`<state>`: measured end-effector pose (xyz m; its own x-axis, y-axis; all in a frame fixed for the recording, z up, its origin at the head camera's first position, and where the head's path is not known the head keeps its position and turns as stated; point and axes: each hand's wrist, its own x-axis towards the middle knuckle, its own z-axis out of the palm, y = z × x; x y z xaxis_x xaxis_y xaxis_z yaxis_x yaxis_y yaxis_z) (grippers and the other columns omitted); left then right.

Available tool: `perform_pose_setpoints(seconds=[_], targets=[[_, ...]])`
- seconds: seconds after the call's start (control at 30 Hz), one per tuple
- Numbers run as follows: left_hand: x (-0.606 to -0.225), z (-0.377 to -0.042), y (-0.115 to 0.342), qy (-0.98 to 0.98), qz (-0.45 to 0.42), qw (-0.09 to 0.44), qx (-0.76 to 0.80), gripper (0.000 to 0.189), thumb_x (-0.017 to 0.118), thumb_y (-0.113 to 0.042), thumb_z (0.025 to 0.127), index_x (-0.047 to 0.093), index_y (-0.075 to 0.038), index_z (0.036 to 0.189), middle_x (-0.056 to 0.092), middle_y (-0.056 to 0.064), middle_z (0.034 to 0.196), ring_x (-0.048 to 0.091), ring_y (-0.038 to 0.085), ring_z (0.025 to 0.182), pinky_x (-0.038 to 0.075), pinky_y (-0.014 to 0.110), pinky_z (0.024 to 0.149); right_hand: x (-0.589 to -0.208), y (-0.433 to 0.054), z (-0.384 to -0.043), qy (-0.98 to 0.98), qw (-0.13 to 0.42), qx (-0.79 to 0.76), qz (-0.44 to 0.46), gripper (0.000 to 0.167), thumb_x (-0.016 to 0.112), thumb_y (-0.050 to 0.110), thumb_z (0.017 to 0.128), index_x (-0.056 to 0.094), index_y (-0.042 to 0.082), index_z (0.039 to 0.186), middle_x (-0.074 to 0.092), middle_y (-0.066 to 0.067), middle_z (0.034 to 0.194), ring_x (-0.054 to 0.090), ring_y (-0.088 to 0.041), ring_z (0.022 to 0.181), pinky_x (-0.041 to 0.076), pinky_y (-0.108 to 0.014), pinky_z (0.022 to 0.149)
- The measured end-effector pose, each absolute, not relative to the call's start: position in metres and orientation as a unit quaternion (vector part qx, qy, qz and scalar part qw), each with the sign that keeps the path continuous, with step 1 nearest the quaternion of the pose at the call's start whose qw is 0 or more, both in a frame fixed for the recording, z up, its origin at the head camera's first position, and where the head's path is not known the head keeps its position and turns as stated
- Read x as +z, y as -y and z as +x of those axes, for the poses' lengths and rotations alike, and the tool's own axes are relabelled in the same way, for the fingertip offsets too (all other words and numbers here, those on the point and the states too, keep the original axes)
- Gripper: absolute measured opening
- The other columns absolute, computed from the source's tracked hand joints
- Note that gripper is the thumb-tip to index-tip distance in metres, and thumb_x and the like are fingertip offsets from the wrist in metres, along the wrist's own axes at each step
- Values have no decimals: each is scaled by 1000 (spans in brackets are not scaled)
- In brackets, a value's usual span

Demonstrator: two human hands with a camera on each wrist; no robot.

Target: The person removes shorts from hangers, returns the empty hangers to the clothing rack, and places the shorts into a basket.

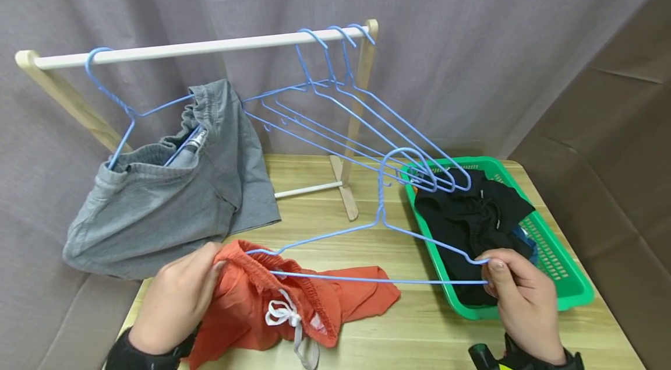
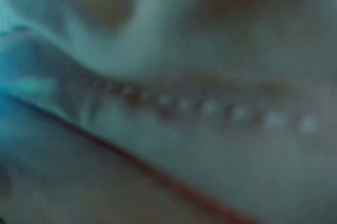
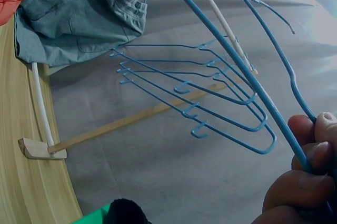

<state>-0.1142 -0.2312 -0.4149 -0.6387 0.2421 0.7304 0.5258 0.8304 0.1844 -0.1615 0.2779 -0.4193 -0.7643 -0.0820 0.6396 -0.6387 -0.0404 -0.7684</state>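
In the head view my right hand point(image 1: 521, 297) pinches one end of a blue wire hanger point(image 1: 380, 215), with its hook upward. The hanger's other end sits inside the waistband of orange drawstring shorts point(image 1: 230, 306). My left hand point(image 1: 178, 291) grips that waistband at its left side. A white drawstring point(image 1: 283, 312) is tied in a bow at the front of the shorts, which partly lie on the table. In the right wrist view, the right fingers point(image 3: 310, 182) curl round the hanger's end. The left wrist view is blurred, filled by cloth close up.
A rack with a white rail point(image 1: 209, 46) stands behind. Grey shorts point(image 1: 178, 201) hang on a blue hanger at its left, and several bare hangers point(image 1: 335, 87) at its right. A green basket point(image 1: 568, 277) with dark clothes point(image 1: 472, 207) stands on the wooden table point(image 1: 419, 341).
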Motion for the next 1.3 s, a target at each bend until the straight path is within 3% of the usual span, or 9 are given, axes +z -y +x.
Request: perform_pose_setpoints(seconds=[0.3, 0.4, 0.47, 0.57, 0.83, 1.1, 1.3], targets=[[-434, -119, 230, 901, -186, 337, -199, 50, 32, -44, 121, 58, -6, 102, 56, 2, 73, 67, 36, 62, 47, 48, 50, -417, -282, -157, 635, 226, 693, 257, 22, 41, -27, 105, 62, -25, 105, 55, -9, 76, 45, -17, 62, 29, -32, 49], [-440, -119, 225, 909, -179, 320, -197, 27, 52, -29, 118, 58, -8, 102, 58, 3, 74, 69, 37, 63, 47, 48, 49, -418, -281, -156, 624, 234, 703, 249, 21, 41, -27, 105, 62, -26, 104, 55, -10, 75, 44, -18, 61, 29, -32, 49], [-444, -120, 219, 915, -178, 306, -193, 14, 67, -16, 109, 57, -9, 101, 59, 3, 74, 69, 35, 62, 47, 47, 49, -418, -278, -155, 623, 239, 704, 243, 21, 41, -27, 105, 62, -26, 103, 55, -10, 75, 44, -17, 60, 28, -32, 49], [-450, -122, 207, 921, -179, 293, -184, 23, 78, -6, 94, 55, -10, 97, 57, 2, 71, 69, 34, 60, 47, 45, 47, -417, -274, -153, 632, 257, 692, 237, 20, 43, -27, 104, 62, -27, 102, 55, -9, 75, 43, -17, 61, 28, -31, 50], [-466, -123, 175, 942, -183, 243, -141, 29, 81, -8, 96, 52, -10, 96, 49, -4, 68, 67, 25, 57, 45, 38, 44, -413, -260, -146, 706, 337, 582, 224, 15, 52, -28, 100, 67, -24, 97, 57, -4, 75, 47, -9, 64, 35, -22, 54], [-489, -123, 157, 954, -175, 197, -141, 27, 81, -11, 99, 55, -14, 96, 50, -6, 67, 66, 21, 56, 45, 36, 43, -403, -246, -144, 753, 360, 503, 224, 14, 63, -23, 98, 74, -16, 100, 60, -1, 75, 48, -5, 65, 38, -18, 57], [-495, -117, 156, 959, -170, 140, -177, 25, 79, -27, 104, 56, -18, 99, 45, -11, 68, 56, 11, 55, 41, 32, 49, -388, -237, -149, 768, 382, 454, 240, 9, 70, -14, 99, 78, -9, 99, 63, 0, 74, 49, -1, 61, 36, -17, 54]])
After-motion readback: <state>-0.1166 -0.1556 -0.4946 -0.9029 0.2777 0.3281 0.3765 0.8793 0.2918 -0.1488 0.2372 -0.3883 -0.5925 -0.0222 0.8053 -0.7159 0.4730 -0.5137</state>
